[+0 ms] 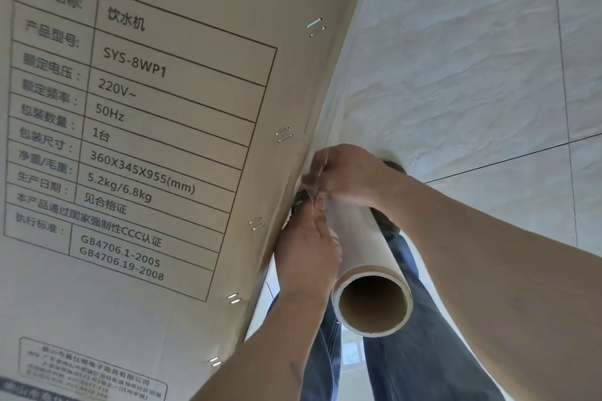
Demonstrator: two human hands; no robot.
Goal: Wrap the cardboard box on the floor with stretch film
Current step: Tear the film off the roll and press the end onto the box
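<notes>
A: Quick pass, head view. Where's the box?

B: I see the cardboard box filling the whole left side of my feed, standing tall and leaning across the frame. Printed spec table faces me: "SYS-8WP1", "220V~", "50Hz". Pairs of metal staples run down its right edge.

A: Film roll?

B: The stretch film roll sits just right of the box's stapled edge, open cardboard core end pointing up at me. It lies between the person's jeans-clad legs.

A: Hands?

B: The left hand is right beside the box edge, against the roll's left side, fingers curled and pinching a loose bit of clear film. The right hand is above it, further down the roll, also close to the box edge, fingers curled in on the same film strip. Whether either palm also grips the roll body, I can't tell, too blurred.

A: Film on the box yet?

B: Can't tell from this side; the printed face looks bare. The film strip is touching or nearly touching the box edge, can't separate it.

A: Rest?

B: Pale tiled floor right of the box, dark grout lines. Dark shoes peek out behind the right hand.
</notes>
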